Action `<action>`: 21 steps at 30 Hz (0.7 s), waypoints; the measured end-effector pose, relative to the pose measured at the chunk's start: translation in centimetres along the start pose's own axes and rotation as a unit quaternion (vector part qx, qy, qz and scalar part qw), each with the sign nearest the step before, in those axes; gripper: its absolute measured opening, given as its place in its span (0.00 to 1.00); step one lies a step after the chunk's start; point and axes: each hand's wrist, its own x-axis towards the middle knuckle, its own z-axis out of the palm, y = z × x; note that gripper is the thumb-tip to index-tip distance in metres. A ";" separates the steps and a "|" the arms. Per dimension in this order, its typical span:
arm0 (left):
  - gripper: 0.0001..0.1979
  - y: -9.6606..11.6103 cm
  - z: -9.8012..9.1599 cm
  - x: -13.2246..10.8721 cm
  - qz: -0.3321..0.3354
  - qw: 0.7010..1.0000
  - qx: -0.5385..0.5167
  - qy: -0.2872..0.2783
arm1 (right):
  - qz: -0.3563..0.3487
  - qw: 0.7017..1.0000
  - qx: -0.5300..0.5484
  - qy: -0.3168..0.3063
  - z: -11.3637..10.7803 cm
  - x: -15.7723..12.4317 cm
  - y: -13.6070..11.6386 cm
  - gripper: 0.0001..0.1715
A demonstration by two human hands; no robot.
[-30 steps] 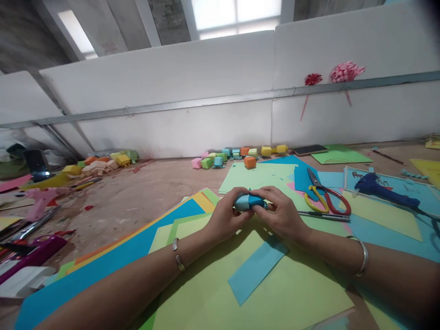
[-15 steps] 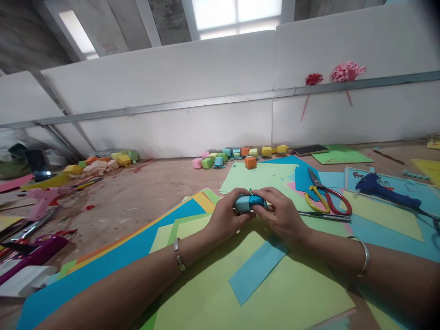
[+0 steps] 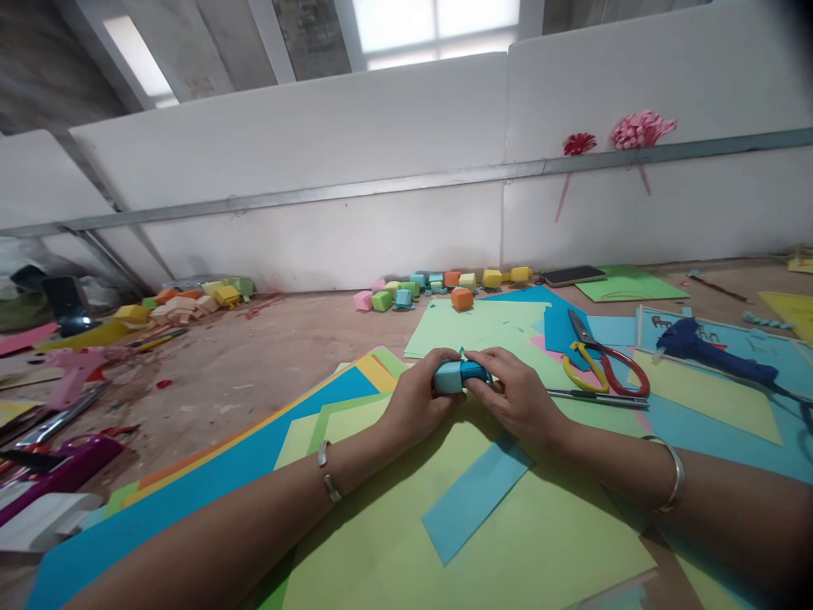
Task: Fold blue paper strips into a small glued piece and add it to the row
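Between both hands is a small folded paper piece (image 3: pixel 449 378), light blue on the left side and darker, shinier blue on the right. My left hand (image 3: pixel 417 396) is closed around its light blue end. The fingers of my right hand (image 3: pixel 517 394) pinch the dark blue end, with the thumb in front. Both hands are just above a pale green paper sheet (image 3: pixel 381 542). On that sheet, below the hands, a light blue paper strip (image 3: pixel 476 500) lies flat at a slant. How the two blue parts join is hidden by the fingers.
Scissors (image 3: pixel 600 356) and a pen-like tool (image 3: pixel 597 399) lie right of my hands. Further right is a dark blue glue gun (image 3: pixel 715 354). Small paper cubes (image 3: pixel 462 298) line the wall. A pink glue gun (image 3: pixel 80 373) and a purple tool (image 3: pixel 63 474) are at left.
Both hands keep hold of the blue paper piece in nearly the same spot. The fingers have shifted only slightly, and the view has moved a little.
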 end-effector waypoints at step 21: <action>0.22 0.8 0.5 -0.2 -0.015 1.000 0.028 -0.002 | -0.011 0.999 -0.008 0.032 0.2 0.2 0.0 0.19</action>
